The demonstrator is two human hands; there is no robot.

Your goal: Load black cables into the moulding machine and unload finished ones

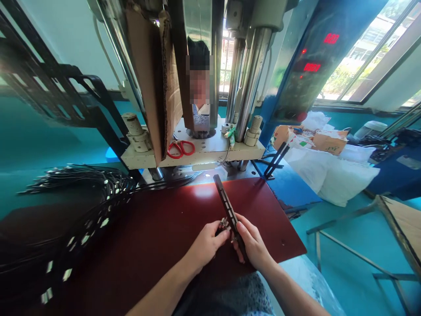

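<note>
My right hand (255, 245) is closed around a long dark bar (226, 204) that has a row of pale slots along its face. The bar slants up and away over the red-brown tabletop (148, 232). Just to its left, my left hand (205, 243) is closed with small metallic pieces (224, 223) at its fingertips, right beside the bar. Their exact kind is too small to make out. Fingers of the right hand show beneath the bar, partly hidden by it.
Ahead stands a press with a cream plate (210, 154), red-handled scissors (181, 149) lying on it. Cardboard (148, 79) hangs at its left. Bundled black cables (108, 188) cover the left side. To the right are a control panel (296, 83), white sacks (338, 180) and a metal frame (351, 250).
</note>
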